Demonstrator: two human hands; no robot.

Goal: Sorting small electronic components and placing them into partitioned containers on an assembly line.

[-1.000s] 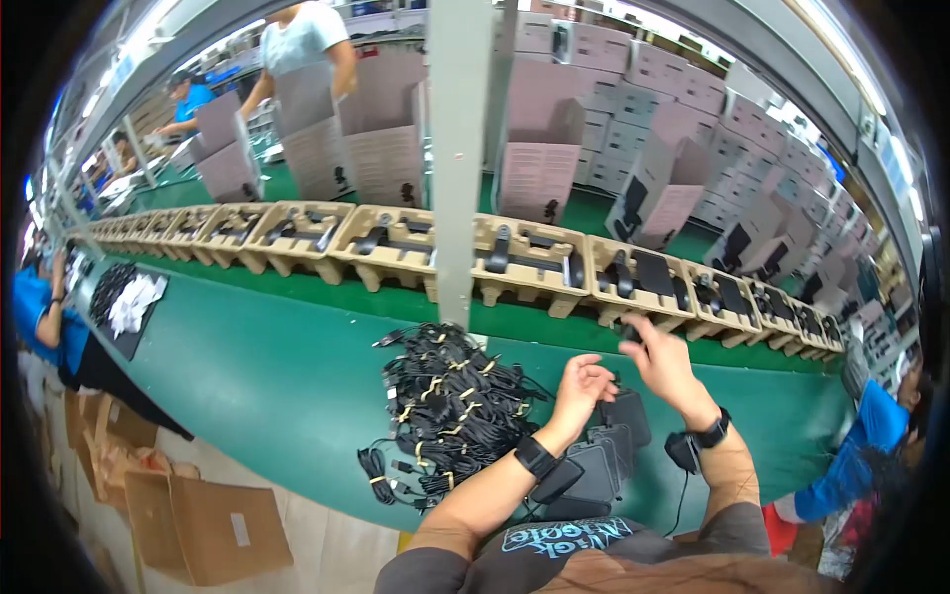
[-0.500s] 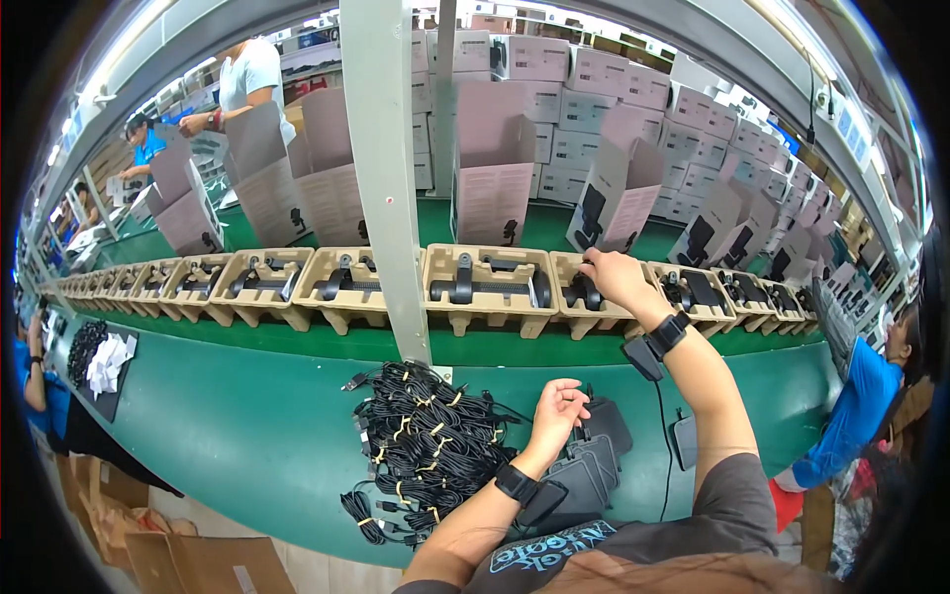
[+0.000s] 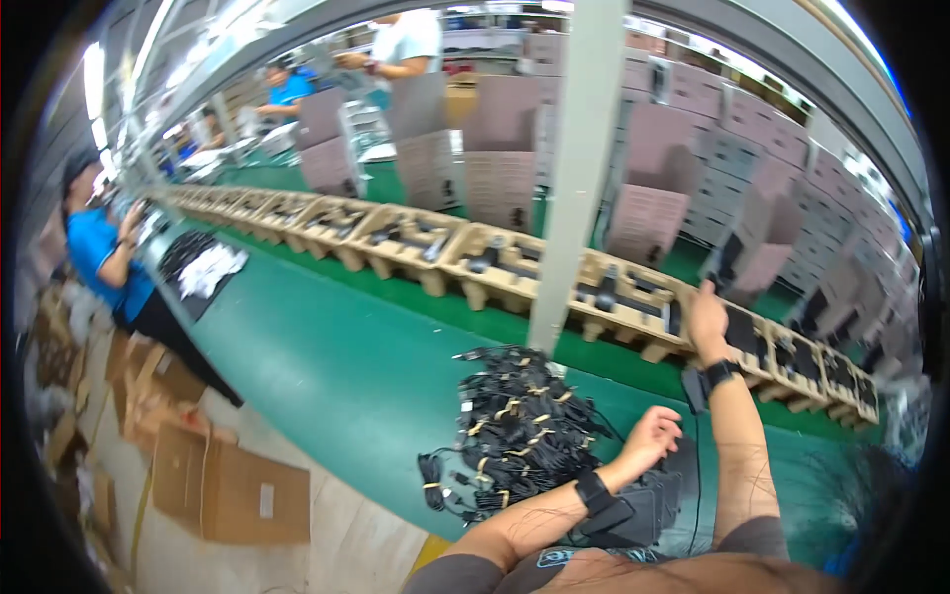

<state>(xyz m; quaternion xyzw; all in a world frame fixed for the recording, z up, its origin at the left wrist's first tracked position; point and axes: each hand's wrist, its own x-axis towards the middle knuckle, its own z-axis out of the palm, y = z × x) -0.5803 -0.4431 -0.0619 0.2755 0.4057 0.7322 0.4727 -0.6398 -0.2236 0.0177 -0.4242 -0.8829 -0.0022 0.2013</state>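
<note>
My left hand [image 3: 653,438] hovers over a stack of flat black rectangular pieces [image 3: 643,507], its fingers loosely bent and apart, with nothing visible in them. Left of it lies a heap of black cables [image 3: 520,431], bundled with pale ties. My right hand [image 3: 708,322] reaches to the row of trays, at the right end of a tan moulded tray [image 3: 604,319] that holds black parts. Its fingers are blurred and partly hidden, so whether they grip anything is unclear. Each wrist wears a black strap with a small dark box.
A pale post [image 3: 579,178] stands between me and the tray row. Open cartons [image 3: 648,213] line the far side, with stacked white boxes [image 3: 752,129] behind. A person in blue [image 3: 99,247] stands at far left. A brown cardboard box [image 3: 233,485] sits on the floor.
The view has swung left, so the bench, trays and cable heap appear farther right. My right hand remains at the tray row; my left stays over the black pieces.
</note>
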